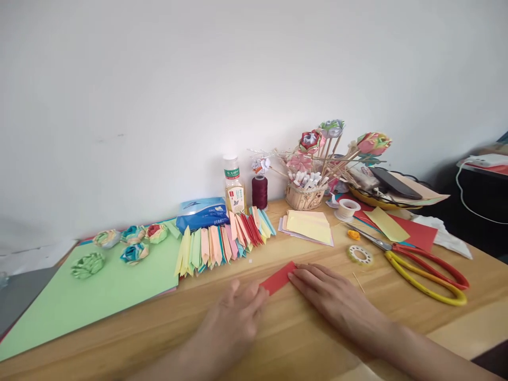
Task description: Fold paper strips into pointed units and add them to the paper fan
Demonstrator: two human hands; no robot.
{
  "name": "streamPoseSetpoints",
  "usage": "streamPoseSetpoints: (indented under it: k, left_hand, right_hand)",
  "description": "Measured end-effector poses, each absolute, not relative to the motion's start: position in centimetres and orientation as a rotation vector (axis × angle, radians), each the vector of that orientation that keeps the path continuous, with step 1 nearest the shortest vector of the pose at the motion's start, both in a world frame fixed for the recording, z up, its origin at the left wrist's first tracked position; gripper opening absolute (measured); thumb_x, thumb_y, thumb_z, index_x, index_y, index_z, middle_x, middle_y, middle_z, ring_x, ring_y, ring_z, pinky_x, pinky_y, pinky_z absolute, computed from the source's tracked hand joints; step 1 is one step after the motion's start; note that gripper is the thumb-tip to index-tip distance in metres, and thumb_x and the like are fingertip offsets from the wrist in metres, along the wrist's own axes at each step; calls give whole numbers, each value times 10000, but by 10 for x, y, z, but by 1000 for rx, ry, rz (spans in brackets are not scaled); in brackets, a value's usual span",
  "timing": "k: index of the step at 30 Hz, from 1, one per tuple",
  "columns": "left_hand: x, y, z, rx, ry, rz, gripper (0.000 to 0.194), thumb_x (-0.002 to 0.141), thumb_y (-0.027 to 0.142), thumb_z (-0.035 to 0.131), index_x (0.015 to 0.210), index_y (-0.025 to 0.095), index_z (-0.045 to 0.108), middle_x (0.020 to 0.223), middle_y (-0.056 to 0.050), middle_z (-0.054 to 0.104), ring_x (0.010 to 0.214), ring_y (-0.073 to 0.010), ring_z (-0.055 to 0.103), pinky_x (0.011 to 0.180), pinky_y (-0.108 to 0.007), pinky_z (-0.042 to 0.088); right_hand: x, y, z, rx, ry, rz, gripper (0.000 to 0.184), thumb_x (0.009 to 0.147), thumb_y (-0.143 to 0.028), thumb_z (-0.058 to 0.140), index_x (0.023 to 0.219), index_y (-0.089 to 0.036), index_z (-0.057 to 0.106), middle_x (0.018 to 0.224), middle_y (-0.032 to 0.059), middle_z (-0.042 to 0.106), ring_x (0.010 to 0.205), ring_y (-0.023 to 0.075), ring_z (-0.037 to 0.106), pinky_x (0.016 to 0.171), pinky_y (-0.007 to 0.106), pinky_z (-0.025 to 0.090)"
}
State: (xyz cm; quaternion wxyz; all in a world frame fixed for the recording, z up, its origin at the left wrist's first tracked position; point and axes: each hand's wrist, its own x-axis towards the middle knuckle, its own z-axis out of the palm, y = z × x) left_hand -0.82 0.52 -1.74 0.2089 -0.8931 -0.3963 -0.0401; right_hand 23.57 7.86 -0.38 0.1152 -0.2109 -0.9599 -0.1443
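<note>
A small folded strip of red paper [278, 278] lies slantwise on the wooden table between my two hands. My left hand [238, 312] is curled at the strip's near left end, its fingertips closed on the paper; it is slightly blurred. At the far right end, my right hand [329, 293] lies flat, fingers stretched out and fingertips pressing on the paper's edge. Beyond my hands stands a row of folded paper pieces [216, 246] in many colours. A stack of pale yellow paper [309, 226] lies behind my right hand.
Large scissors [420, 267], a tape roll [360, 255] and a white spool [346, 209] lie at right. Behind are a basket [305, 197] of paper flowers, dark thread [260, 192], a bottle [235, 185] and a blue packet [202, 212]. Paper rosettes [135, 253] sit on green sheets [95, 296] at left.
</note>
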Motion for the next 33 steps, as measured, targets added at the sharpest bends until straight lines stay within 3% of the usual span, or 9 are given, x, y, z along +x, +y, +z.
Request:
streamPoseSetpoints:
  k: [8,11,14,21,24,27,30,32,33]
  left_hand:
    - [-17,-3,-14,-2469,-1174,-98,313,940,144,419,1233,159,529,1129,-69,608,1037,-210,495,902,-370,339]
    - [-14,-3,-11,-2456,-1222,-65,341,922,143,453,1260,167,493,1018,-61,604,938,-209,511,857,-367,358]
    - [-14,-5,-12,-2440,-1222,-67,371,896,138,495,1266,161,485,947,-56,589,867,-214,507,800,-368,378]
    - [-23,2,-21,-2507,-1198,-281,337,890,84,475,1200,195,546,968,-72,606,863,-212,514,744,-346,411]
    - [-26,2,-19,-2610,-1306,-545,362,899,97,435,1238,177,530,1072,-97,610,974,-232,510,822,-376,430]
    - [-25,2,-12,-2660,-1730,-892,478,873,254,541,1332,161,449,1177,-111,593,1078,-257,499,916,-418,416]
    - [-21,4,-5,-2652,-2281,-1376,398,744,377,672,1077,160,659,1011,-88,674,943,-268,582,862,-401,451]
    - [-20,5,-1,-2633,-2497,-1642,291,746,429,633,785,153,714,802,-67,702,775,-238,621,767,-354,482]
    - [-21,6,0,-2614,-2540,-1736,326,759,455,599,701,151,701,737,-63,700,721,-224,627,731,-335,489]
  right_hand:
    - [223,64,-4,-720,-2720,-469,309,853,-52,420,1110,-104,581,1011,139,636,924,239,608,834,405,504]
    - [204,48,-5,-731,-2795,-344,337,849,-108,508,1176,-179,546,953,81,627,819,224,589,709,370,512]
    - [194,44,-1,-773,-2816,-148,248,851,-126,530,1080,-195,592,913,66,617,814,230,566,709,377,493]
    - [201,79,2,-931,-2615,296,269,874,-162,498,1136,-154,557,1172,158,553,1106,287,485,913,481,414]
    - [202,85,-2,-957,-2564,444,137,814,-134,567,946,-167,590,1086,121,594,1025,253,532,869,416,446]
    - [199,81,0,-959,-2502,611,107,777,-82,556,767,-189,557,877,54,627,828,202,575,733,332,468]
    - [192,76,7,-944,-2422,792,82,785,-122,543,756,-199,550,746,17,624,691,176,579,629,292,453]
    - [186,77,13,-907,-2340,913,44,803,-200,552,846,-204,560,801,21,643,713,170,600,654,290,464]
    - [183,79,15,-890,-2288,969,123,811,-251,558,925,-205,557,861,31,649,749,169,612,683,293,472]
